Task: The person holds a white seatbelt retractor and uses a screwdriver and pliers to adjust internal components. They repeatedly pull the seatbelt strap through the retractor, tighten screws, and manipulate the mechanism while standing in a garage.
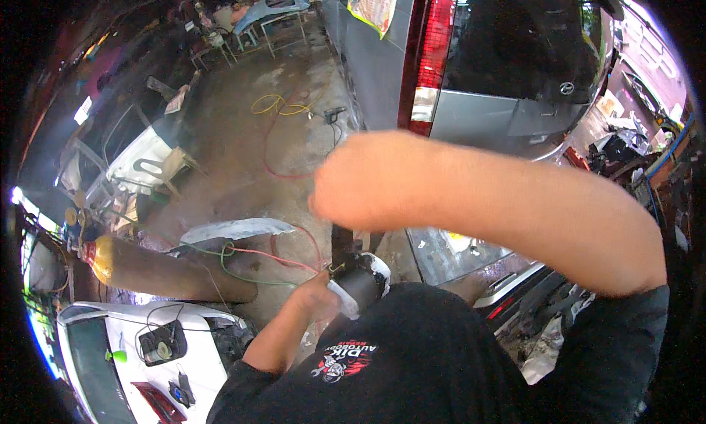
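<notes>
Raised close in front, my right hand [360, 180] is curled into a fist with its back showing; its fingers and anything inside them are hidden. Lower down, my left hand [318, 295] is closed beside a dark rounded object [359, 283] with pale edges, whose kind I cannot tell. A small brass-coloured fitting [336, 267] shows just above the left fingers. A pink-red hose [283, 259] and a green hose [257, 280] run across the floor to near that hand. What the left fingers grip is blurred.
A silver-grey vehicle [493, 115] with a red tail light [435, 45] stands ahead right. At left lie a large gas cylinder [169, 269] and a pale curved panel [239, 230]. A white car body part [132, 336] is at lower left; a yellow hose [279, 106] coils farther off.
</notes>
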A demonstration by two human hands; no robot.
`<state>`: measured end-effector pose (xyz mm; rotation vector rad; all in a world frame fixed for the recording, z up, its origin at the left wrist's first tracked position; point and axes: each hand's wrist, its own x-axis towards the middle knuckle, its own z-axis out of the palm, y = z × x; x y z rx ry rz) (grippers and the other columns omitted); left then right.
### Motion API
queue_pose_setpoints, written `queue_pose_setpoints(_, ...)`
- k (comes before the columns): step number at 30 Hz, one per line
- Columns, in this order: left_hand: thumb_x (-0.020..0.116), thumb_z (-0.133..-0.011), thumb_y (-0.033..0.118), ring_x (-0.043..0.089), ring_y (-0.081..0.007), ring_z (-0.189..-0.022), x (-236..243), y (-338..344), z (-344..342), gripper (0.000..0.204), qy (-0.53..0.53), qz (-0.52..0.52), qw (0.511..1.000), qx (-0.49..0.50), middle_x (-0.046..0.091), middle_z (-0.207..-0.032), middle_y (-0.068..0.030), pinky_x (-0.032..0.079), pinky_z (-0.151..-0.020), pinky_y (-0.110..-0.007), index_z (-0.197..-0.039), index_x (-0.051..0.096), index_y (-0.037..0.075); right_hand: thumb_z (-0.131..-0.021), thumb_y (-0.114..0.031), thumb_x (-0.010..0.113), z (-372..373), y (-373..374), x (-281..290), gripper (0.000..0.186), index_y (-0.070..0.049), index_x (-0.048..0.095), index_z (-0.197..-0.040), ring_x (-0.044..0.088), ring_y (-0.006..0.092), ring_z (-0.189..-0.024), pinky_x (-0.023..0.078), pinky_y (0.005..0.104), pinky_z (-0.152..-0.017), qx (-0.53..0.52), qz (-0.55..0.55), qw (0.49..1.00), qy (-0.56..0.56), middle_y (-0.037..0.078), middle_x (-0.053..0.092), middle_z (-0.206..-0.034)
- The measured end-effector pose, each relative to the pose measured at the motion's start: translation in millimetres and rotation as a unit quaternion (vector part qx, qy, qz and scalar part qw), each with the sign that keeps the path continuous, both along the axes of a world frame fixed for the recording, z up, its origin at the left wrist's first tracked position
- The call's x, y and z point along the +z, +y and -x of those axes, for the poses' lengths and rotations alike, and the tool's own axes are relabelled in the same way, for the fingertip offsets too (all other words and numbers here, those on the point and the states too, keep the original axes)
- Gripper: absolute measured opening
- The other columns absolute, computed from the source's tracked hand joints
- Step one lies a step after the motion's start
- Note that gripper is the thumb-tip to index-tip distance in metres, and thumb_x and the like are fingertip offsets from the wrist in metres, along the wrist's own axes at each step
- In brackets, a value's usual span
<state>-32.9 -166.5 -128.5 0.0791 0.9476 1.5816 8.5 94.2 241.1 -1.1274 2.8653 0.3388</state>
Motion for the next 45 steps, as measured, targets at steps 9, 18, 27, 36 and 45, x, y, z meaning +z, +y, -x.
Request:
queue_pose_setpoints(9, 0.102, -0.044, 0.018, 0.062, -0.0358, -0.142, 89.9, 37.2, -13.2, 0.132, 0.058, -0.100, 0.993, -0.040, 0.062, -0.155, -0.0184, 0.048, -0.120, -0.049, -0.163, 0.046, 0.002, -0.088, -0.007, 0.073, 20.3, -1.8, 15.0, 0.014, -0.004, 0.082, -0.099, 0.081, 0.0385, -0.098, 0.066, 0.0496, -0.081, -0.017, -0.059, 0.998, 0.005, 0.019, 0.081, -0.097)
queue_pose_setpoints(18, 0.111, -0.040, 0.045, 0.047, -0.0443, -0.156, 8.2, 38.1, -1.1, 0.155, 0.021, -0.181, 0.983, -0.031, 0.044, -0.170, -0.0284, 0.041, -0.127, -0.060, -0.169, 0.036, 0.001, -0.088, -0.008, 0.073, 39.0, -2.7, -11.2, 0.016, -0.004, 0.081, -0.101, 0.080, 0.0400, -0.098, 0.066, 0.0519, -0.082, -0.001, -0.054, 0.998, -0.012, 0.020, 0.081, -0.099)
queue_pose_setpoints(27, 0.109, -0.044, 0.048, 0.049, -0.0448, -0.154, 29.3, 47.1, 5.6, 0.161, 0.072, -0.221, 0.971, -0.055, 0.047, -0.167, -0.0295, 0.038, -0.128, -0.059, -0.172, 0.027, -0.001, -0.087, -0.003, 0.071, 62.9, -1.5, 41.7, 0.023, -0.005, 0.080, -0.108, 0.078, 0.0419, -0.105, 0.064, 0.0521, -0.088, -0.045, -0.091, 0.991, 0.085, 0.022, 0.079, -0.105)
queue_pose_setpoints(36, 0.108, -0.048, 0.051, 0.048, -0.0435, -0.155, 12.4, 44.8, 17.6, 0.151, 0.073, -0.207, 0.971, -0.094, 0.047, -0.167, -0.0287, 0.038, -0.129, -0.057, -0.171, 0.033, 0.004, -0.085, -0.003, 0.074, 49.0, -19.2, 75.2, 0.021, -0.004, 0.081, -0.105, 0.078, 0.0408, -0.101, 0.065, 0.0512, -0.083, -0.041, -0.173, 0.974, 0.137, 0.021, 0.080, -0.103)
queue_pose_setpoints(45, 0.105, -0.048, 0.058, 0.038, -0.0436, -0.162, -11.9, 31.2, 6.2, 0.147, 0.050, -0.228, 0.972, -0.025, 0.048, -0.168, -0.0222, 0.030, -0.133, -0.058, -0.168, 0.039, 0.004, -0.086, 0.000, 0.074, 34.2, -22.9, 55.6, 0.020, -0.005, 0.080, -0.104, 0.079, 0.0397, -0.103, 0.065, 0.0504, -0.083, -0.066, -0.157, 0.983, 0.075, 0.018, 0.080, -0.103)
